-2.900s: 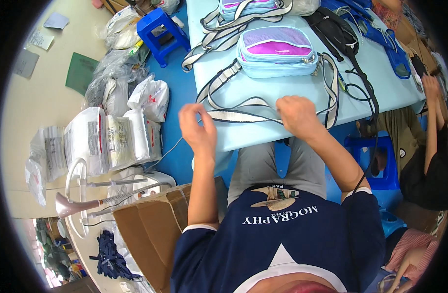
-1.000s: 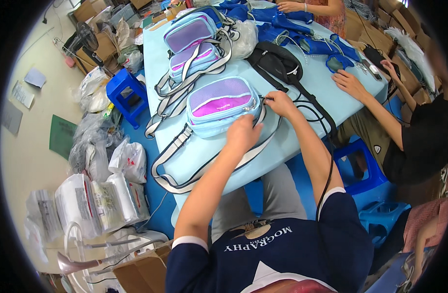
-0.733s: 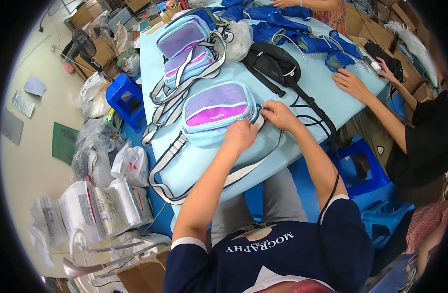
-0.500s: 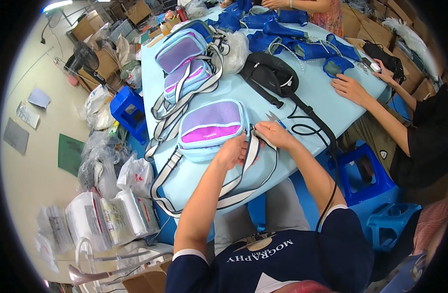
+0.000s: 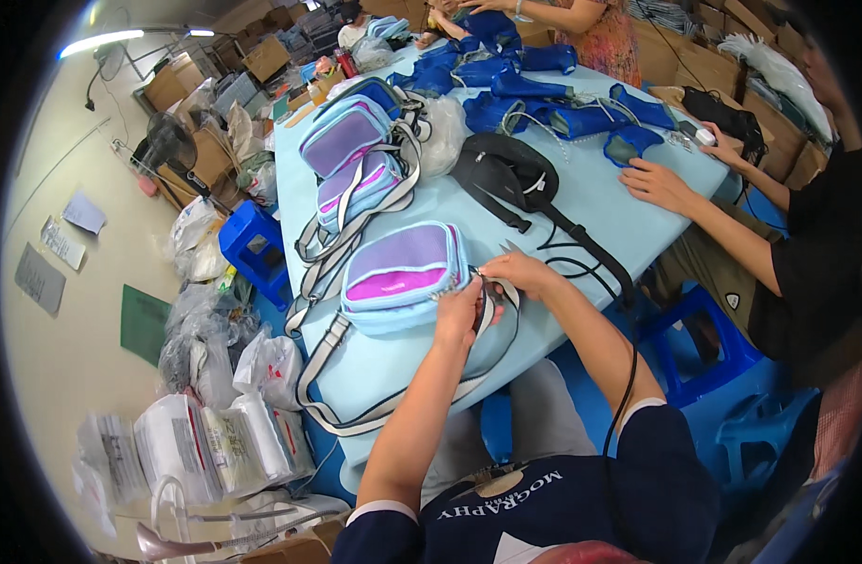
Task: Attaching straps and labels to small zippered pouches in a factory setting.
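Observation:
In front of me a purple, magenta and light-blue shoulder bag lies on the pale blue table. A striped white-and-dark strap loops from its left side round toward me. At the bag's right end, my left hand has its fingers closed round the strap's end beside the bag. Close against it, my right hand pinches the strap near its dark clip. The fingers partly hide the clip. Just beyond my right hand are scissors, their blades partly showing.
Two similar bags with straps lie farther back. A black waist bag and black cord lie right of centre. Blue pouches cover the far side. A co-worker's hands rest at the right edge. Blue stools stand beside the table.
The view has shifted slightly, so the table sits a little differently. Both hands stay together at the bag's right end, with the right hand now nearer the left.

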{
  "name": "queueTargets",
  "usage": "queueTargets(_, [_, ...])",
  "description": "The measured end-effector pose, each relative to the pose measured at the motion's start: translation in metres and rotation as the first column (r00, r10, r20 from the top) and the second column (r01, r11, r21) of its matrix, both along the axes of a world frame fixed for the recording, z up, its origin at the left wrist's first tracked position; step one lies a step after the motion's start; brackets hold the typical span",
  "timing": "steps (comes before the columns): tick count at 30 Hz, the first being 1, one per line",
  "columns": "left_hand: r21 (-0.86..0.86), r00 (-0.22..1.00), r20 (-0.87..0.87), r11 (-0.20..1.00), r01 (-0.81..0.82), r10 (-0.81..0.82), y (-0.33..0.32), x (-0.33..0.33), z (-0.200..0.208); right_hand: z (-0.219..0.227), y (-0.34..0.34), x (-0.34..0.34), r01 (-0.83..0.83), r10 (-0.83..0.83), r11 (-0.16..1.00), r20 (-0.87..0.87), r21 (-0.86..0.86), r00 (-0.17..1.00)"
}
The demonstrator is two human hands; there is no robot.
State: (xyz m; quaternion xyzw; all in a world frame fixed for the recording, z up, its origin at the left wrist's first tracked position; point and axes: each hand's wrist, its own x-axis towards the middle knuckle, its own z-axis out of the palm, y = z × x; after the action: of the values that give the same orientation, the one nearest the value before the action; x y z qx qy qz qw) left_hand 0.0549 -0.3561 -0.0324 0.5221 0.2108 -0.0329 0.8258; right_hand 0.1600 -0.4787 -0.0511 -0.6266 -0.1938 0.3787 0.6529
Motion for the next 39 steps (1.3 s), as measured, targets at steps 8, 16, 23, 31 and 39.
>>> queueTargets(8, [0.980,0.977,0.197,0.018,-0.199,0.081,-0.013,-0.011,0.013,0.006,-0.002,0.011,-0.055,0.056,0.998,-0.069,0.018,0.996])
queueTargets(16, [0.910,0.997,0.058,0.412,-0.034,-0.045,0.026,0.002,-0.003,0.001,0.017,-0.012,0.186,-0.067,0.959,0.468,-0.213,0.881])
queueTargets(23, [0.956,0.964,0.252,0.176,-0.234,-0.088,0.021,0.002,-0.020,-0.013,0.022,-0.037,0.540,-0.119,0.839,0.946,-0.068,0.303])
queueTargets(31, [0.862,0.975,0.203,0.490,-0.134,-0.091,0.037,0.015,-0.017,0.002,0.000,0.000,0.051,-0.014,0.983,0.211,-0.175,0.977])
queueTargets(39, [0.923,0.957,0.262,0.323,-0.210,-0.126,0.037,0.013,-0.021,0.024,-0.012,-0.011,-0.159,0.193,0.970,0.188,-0.184,0.963])
